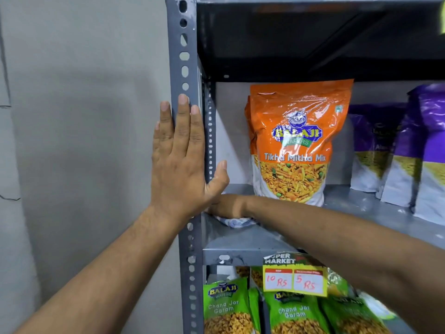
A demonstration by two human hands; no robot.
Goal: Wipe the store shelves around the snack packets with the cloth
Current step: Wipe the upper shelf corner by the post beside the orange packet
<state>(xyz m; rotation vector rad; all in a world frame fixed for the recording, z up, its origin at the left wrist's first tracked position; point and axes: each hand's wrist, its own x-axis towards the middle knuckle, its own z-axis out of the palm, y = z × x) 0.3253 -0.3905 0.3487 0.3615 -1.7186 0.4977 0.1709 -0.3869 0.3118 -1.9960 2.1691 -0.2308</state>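
Note:
My left hand (179, 162) lies flat against the grey slotted upright post (184, 56) of the rack, fingers together pointing up, thumb spread toward the shelf. My right hand (228, 204) reaches across onto the grey metal shelf (252, 239) at its left corner, pressing down on a white-and-blue cloth (234, 222) that shows below the hand. The left hand partly hides the right hand's fingers. An orange snack packet (296, 141) stands upright just right of the cloth.
Purple snack packets (404, 153) stand along the shelf's right part. Green snack packets (240, 307) hang or stand on the level below, behind a yellow price tag (295, 282). A dark shelf underside (313, 39) is overhead. A grey wall (79, 141) is to the left.

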